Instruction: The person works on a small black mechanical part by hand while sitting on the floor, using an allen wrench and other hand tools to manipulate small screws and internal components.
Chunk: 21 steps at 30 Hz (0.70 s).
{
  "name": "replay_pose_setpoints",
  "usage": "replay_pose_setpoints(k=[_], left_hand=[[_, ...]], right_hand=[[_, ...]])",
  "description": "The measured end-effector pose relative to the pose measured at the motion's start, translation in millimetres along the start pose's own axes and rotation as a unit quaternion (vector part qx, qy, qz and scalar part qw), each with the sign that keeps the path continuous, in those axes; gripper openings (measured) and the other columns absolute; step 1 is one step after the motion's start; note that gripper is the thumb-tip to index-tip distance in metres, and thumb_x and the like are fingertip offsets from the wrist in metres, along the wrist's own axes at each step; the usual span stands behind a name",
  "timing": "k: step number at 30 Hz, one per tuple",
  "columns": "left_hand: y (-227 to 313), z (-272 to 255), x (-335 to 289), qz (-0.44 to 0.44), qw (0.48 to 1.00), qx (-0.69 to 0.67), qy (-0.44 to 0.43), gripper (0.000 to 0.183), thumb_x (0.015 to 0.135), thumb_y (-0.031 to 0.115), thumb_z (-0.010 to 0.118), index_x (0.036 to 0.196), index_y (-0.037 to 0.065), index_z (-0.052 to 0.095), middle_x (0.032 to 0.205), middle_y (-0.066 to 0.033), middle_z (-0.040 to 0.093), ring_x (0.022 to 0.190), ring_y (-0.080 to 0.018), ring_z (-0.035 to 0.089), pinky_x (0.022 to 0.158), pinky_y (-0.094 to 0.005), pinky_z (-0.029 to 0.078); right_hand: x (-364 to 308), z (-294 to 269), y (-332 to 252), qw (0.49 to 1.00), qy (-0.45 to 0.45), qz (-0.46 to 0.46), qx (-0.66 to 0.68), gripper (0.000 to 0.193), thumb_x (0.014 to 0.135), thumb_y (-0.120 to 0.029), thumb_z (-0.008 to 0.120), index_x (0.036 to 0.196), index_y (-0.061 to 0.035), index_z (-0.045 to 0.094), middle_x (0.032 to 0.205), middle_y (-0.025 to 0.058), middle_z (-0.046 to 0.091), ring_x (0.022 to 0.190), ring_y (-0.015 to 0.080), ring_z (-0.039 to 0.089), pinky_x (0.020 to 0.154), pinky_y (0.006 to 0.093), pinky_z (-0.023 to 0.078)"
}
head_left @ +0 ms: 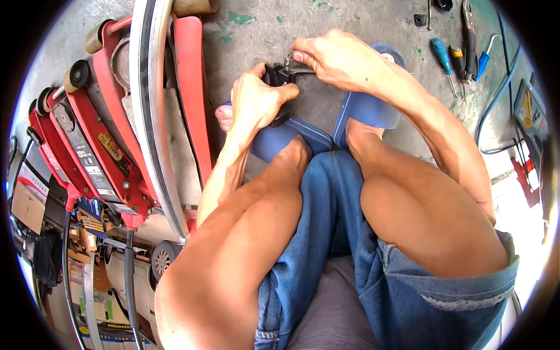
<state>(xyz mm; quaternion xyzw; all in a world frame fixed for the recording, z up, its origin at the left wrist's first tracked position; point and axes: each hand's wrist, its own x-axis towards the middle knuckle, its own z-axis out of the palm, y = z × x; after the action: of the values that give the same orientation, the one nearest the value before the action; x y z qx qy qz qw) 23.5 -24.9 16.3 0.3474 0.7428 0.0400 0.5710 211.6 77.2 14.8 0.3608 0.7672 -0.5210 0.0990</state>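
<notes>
My left hand [256, 99] is closed around a small black blocky part [279, 76], thumb on its near side and fingers behind it. Just to the right, my right hand [329, 55] pinches a small metal piece [289, 59] at the top of that part. A thin metal strip [303, 71] reaches from the black part toward my right fingers. Exactly what the metal piece is cannot be made out. Both hands are above the concrete floor, in front of my feet in blue slippers [364, 109].
Red floor jacks [102, 143] and a long curved silver-and-black strip [153, 87] stand close on the left. At the upper right lie a blue screwdriver [441, 55], pliers [469, 35], a yellow-and-black screwdriver [458, 61] and a blue-handled hook pick [482, 64]. A blue cable [493, 105] curves beyond them.
</notes>
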Motion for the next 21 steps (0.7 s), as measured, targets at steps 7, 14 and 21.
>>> replay_pose_setpoints(k=[7,14,21], left_hand=[[4,4,0,0.015,1.000,-0.014,-0.004,0.031,0.066,0.020,0.084,0.087,0.001,0.071,0.072,-0.0028,0.067,0.065,-0.0117,0.060,0.061,-0.0303,0.049],[-10,1,5,0.011,0.997,-0.065,-0.035,0.032,0.062,0.024,0.082,0.084,0.003,0.072,0.071,-0.0063,0.071,0.067,-0.0146,0.065,0.067,-0.0330,0.052],[-9,1,4,0.017,0.997,-0.067,-0.026,0.032,0.063,0.023,0.082,0.084,0.001,0.072,0.069,-0.0061,0.069,0.065,-0.0147,0.064,0.065,-0.0332,0.052]], right_hand=[[8,1,28,0.986,0.017,-0.165,-0.005,0.031,0.104,-0.026,0.056,0.125,-0.0047,0.068,0.065,0.0212,0.065,0.059,0.0380,0.067,0.055,0.0474,0.052],[-4,-23,20,0.983,-0.117,-0.070,0.121,0.040,0.105,-0.022,0.053,0.139,-0.0033,0.059,0.112,0.0220,0.070,0.103,0.0396,0.067,0.089,0.0431,0.053],[-7,-39,1,0.948,-0.196,0.057,0.244,0.046,0.107,-0.030,0.051,0.147,-0.0063,0.055,0.128,0.0207,0.070,0.116,0.0358,0.067,0.100,0.0424,0.050]])
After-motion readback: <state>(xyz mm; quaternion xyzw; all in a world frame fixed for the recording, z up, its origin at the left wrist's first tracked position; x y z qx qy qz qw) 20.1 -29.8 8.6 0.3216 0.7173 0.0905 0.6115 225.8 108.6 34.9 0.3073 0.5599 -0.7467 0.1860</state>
